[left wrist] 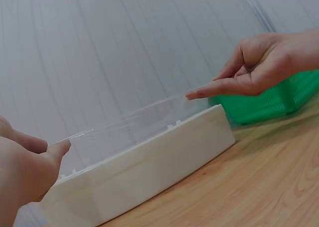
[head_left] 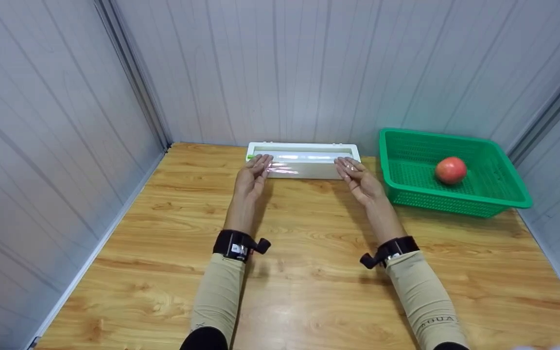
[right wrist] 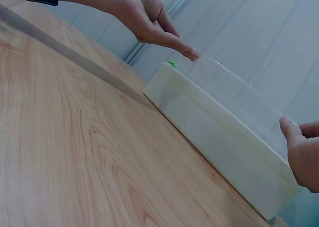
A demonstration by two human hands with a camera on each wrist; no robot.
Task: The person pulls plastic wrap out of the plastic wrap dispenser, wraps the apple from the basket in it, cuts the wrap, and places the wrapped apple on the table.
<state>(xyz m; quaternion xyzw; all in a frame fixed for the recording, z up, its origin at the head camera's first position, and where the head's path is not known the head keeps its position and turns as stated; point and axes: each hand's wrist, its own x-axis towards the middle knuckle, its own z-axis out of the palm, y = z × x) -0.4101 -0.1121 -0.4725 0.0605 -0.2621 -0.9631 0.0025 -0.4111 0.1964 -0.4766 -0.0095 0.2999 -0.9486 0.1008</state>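
A sheet of clear cling film [head_left: 282, 168] stretches between both hands, its front edge raised above a white cling film dispenser box [left wrist: 144, 173]. My left hand [head_left: 252, 176] pinches the film's left corner between thumb and fingers. At the opposite corner, my right hand [head_left: 360, 180] pinches the same edge. In the right wrist view the film [right wrist: 234, 90] slopes from the lifted edge down to the box. A small green piece [right wrist: 172, 64] shows at the box's left end.
Right of the box stands a green plastic basket [head_left: 455, 198] with a round red fruit [head_left: 450, 170] inside. Behind the box rises a pale panelled wall [head_left: 299, 73]. Everything rests on a wood-grain table [head_left: 304, 272].
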